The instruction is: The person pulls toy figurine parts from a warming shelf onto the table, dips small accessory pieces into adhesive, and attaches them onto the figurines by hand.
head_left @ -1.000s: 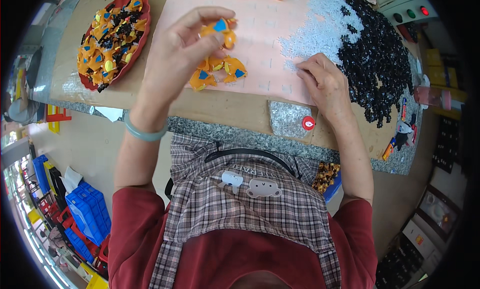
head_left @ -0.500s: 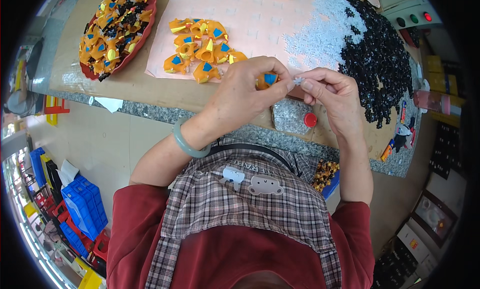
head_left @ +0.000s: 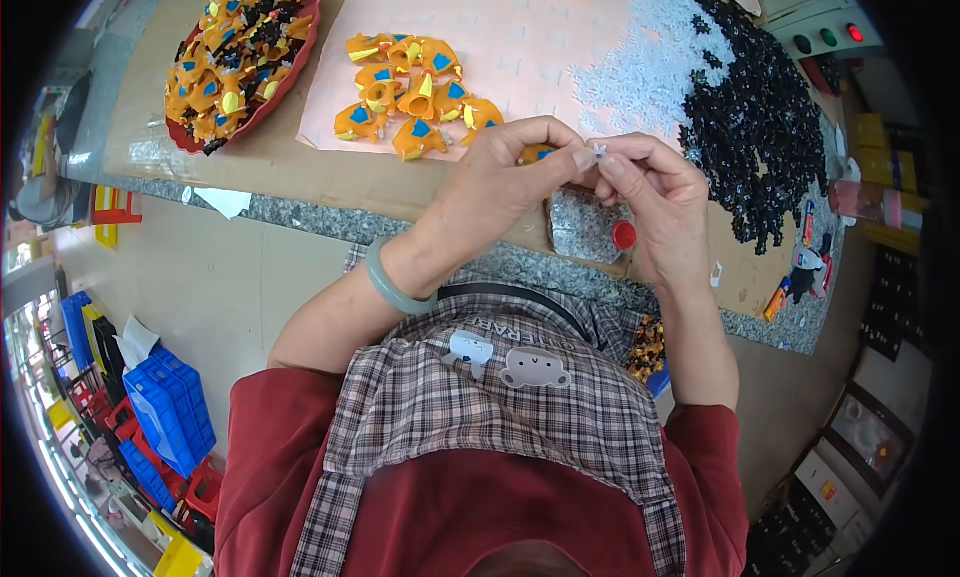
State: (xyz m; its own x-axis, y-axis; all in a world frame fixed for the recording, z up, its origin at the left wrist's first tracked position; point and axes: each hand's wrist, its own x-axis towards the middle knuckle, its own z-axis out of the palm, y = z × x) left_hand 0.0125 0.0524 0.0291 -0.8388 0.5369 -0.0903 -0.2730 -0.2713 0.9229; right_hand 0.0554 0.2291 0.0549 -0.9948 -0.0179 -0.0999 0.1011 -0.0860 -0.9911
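In front of me my left hand (head_left: 500, 182) and my right hand (head_left: 660, 192) meet, fingertips pinched together on a tiny white star-shaped piece (head_left: 599, 150). Through the gap between my left thumb and fingers shows an orange part with a blue patch (head_left: 533, 155); whether it is held or lies behind I cannot tell. Several orange hollow figure parts (head_left: 415, 99) with blue and yellow patches sit in rows on a pale pink sheet (head_left: 490, 42). Many small white pieces (head_left: 640, 62) lie spread on the sheet's right side.
A heap of small black pieces (head_left: 755, 142) covers the table's right. A red scalloped dish (head_left: 311, 39) of orange and black parts stands at the left. Near the front edge lies a clear container (head_left: 580, 227) with a red cap (head_left: 623, 235). Blue crates (head_left: 172, 412) stand on the floor.
My hands have drawn slightly closer together. The white piece between the fingertips has turned and moved slightly upward. The view has shifted a little.
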